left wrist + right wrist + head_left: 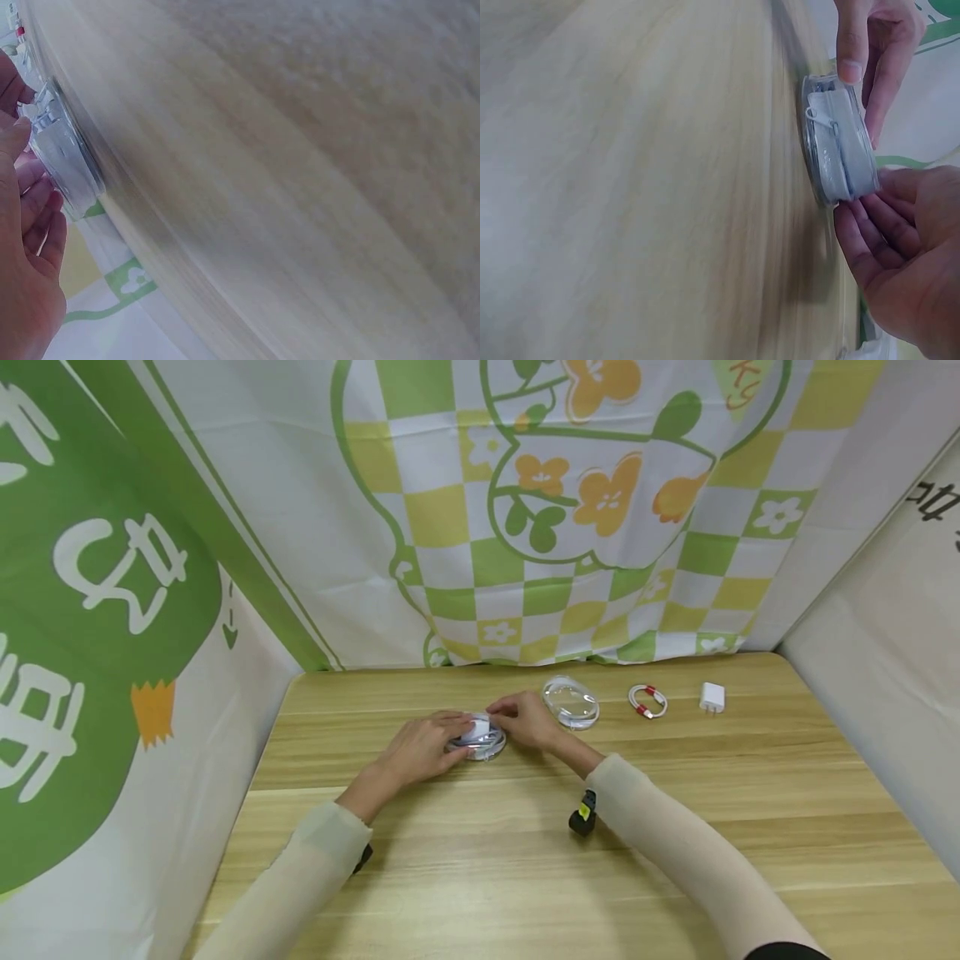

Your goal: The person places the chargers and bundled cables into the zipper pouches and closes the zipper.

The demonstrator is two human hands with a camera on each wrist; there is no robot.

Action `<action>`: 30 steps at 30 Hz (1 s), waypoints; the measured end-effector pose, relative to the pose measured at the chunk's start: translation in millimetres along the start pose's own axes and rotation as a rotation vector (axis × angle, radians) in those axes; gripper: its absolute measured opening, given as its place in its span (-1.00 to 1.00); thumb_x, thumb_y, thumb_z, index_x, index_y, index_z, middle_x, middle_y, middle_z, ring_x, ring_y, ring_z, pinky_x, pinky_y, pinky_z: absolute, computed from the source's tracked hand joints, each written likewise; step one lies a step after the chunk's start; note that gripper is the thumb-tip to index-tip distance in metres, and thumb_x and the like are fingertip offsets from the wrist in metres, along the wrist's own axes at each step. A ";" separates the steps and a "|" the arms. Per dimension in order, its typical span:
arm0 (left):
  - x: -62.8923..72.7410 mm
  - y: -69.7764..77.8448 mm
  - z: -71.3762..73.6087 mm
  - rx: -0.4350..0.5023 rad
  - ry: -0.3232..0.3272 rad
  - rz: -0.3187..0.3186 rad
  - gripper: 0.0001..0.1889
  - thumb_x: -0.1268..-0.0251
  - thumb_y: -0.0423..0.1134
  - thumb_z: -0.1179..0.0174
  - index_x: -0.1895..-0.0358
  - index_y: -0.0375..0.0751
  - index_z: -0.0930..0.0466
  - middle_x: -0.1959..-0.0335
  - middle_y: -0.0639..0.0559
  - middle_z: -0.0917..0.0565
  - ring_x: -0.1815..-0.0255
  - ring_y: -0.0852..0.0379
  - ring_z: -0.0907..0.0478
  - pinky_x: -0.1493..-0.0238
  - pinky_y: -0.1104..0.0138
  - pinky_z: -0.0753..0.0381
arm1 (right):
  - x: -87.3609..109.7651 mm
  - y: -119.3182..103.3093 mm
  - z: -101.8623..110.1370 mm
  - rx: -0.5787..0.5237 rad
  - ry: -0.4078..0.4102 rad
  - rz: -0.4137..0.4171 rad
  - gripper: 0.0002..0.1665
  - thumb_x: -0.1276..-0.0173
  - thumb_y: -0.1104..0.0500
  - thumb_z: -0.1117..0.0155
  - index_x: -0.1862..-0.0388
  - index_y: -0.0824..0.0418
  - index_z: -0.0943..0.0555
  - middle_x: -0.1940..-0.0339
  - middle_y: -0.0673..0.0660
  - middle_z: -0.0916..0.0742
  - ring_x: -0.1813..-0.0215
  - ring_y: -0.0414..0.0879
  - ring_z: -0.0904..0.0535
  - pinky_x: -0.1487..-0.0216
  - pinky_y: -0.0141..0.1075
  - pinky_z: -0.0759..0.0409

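Note:
A small round clear case with a white zipper (486,748) stands on the wooden table, with a white item and coiled grey-white cable showing inside. My left hand (426,748) holds it from the left, thumb on the near side and fingers along the far side. At the right edge, my right hand (527,720) pinches the case with thumb and fingertips. In the right wrist view the zipper pull (821,118) hangs on the case's side wall. The left wrist view shows the clear case (66,154) between both hands.
Right of my right hand lies a second round clear case (587,723). Farther right are a coiled white cable with red bands (637,691) and a white plug charger (712,697). A printed cloth (450,527) hangs behind the table's back edge.

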State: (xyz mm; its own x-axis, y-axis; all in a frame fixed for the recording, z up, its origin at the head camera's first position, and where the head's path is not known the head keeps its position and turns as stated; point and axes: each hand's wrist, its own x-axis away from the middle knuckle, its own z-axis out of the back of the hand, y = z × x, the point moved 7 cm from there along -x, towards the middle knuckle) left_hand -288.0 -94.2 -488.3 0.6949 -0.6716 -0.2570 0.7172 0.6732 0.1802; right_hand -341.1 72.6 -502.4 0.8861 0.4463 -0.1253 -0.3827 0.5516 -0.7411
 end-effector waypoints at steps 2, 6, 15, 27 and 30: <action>-0.4 0.1 -0.9 0.008 -0.012 -0.001 -0.46 -0.45 0.00 -0.39 -0.31 -0.31 -0.67 -0.38 -0.16 -0.65 -0.42 -0.14 -0.58 -0.31 0.00 -0.66 | 3.0 3.3 1.1 -0.034 -0.001 -0.002 -0.71 -0.49 0.26 -0.40 -0.08 0.40 -0.76 0.06 0.27 -0.86 0.01 0.08 -0.82 -0.07 -0.18 -0.78; -1.2 0.1 -1.6 0.008 -0.022 -0.002 -0.47 -0.48 0.01 -0.36 -0.30 -0.32 -0.67 -0.40 -0.16 -0.63 -0.45 -0.14 -0.54 -0.36 0.00 -0.63 | 10.1 9.7 2.0 -0.077 0.004 -0.018 -0.66 -0.48 0.23 -0.43 -0.11 0.43 -0.74 0.06 0.28 -0.85 0.02 0.07 -0.82 -0.05 -0.20 -0.79; -5.1 4.2 -1.6 0.000 -0.031 -0.006 -0.44 -0.47 0.03 -0.37 -0.37 -0.24 -0.63 -0.43 -0.17 -0.60 -0.34 -0.16 -0.64 -0.24 0.02 -0.71 | 31.1 9.1 7.8 -0.005 0.057 -0.032 -0.74 -0.48 0.17 -0.44 0.01 0.34 -0.79 0.14 0.17 -0.86 0.11 -0.05 -0.79 0.00 -0.22 -0.78; -9.1 4.9 -4.7 0.015 -0.030 -0.013 -0.46 -0.48 0.02 -0.36 -0.32 -0.28 -0.66 -0.35 -0.20 -0.65 -0.25 -0.15 -0.70 -0.18 0.03 -0.74 | 49.2 4.0 0.1 -0.081 0.063 -0.019 -0.88 -0.40 0.27 -0.49 0.16 0.33 -0.81 0.29 0.14 -0.86 0.28 -0.16 -0.75 0.20 -0.37 -0.74; -10.1 3.6 -4.7 0.026 -0.039 -0.009 -0.46 -0.49 0.01 -0.35 -0.33 -0.30 -0.65 -0.34 -0.20 -0.65 -0.26 -0.15 -0.69 -0.19 0.04 -0.74 | 50.9 5.9 -5.6 -0.097 0.056 -0.036 -0.88 -0.38 0.28 -0.51 0.15 0.32 -0.81 0.28 0.14 -0.86 0.27 -0.17 -0.76 0.19 -0.40 -0.75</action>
State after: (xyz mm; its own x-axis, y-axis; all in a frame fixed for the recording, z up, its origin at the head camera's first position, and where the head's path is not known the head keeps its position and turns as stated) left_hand -292.7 -83.6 -489.5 0.6897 -0.6894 -0.2214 0.7241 0.6594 0.2024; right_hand -296.7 94.6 -516.8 0.9130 0.3860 -0.1318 -0.3254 0.4944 -0.8060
